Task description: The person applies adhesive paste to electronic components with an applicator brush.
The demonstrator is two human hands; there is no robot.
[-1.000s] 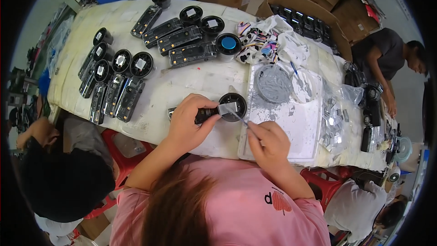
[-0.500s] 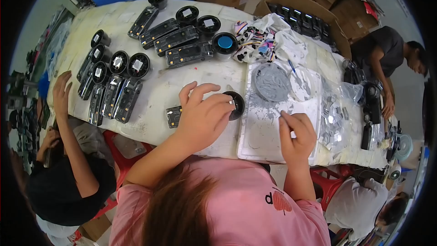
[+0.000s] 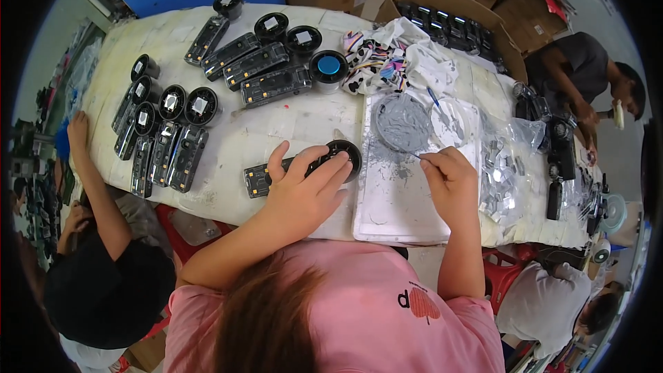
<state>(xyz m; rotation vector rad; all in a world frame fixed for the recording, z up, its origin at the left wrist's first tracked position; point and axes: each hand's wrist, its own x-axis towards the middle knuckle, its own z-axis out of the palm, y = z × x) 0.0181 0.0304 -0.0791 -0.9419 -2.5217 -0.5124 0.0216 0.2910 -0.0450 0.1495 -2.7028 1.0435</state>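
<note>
Fingers spread, laid on black device | right hand pinched on thin tool, grey dish at 11 o'clock

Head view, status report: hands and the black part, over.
Left hand flat on black device. Right hand pinching thin stick near grey paste dish. Nothing blocking.

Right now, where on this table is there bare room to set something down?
Bare white table lies between the far row of black units and the left hand. The white tray near the right hand is partly bare. The left cluster and right edge are crowded.
</note>
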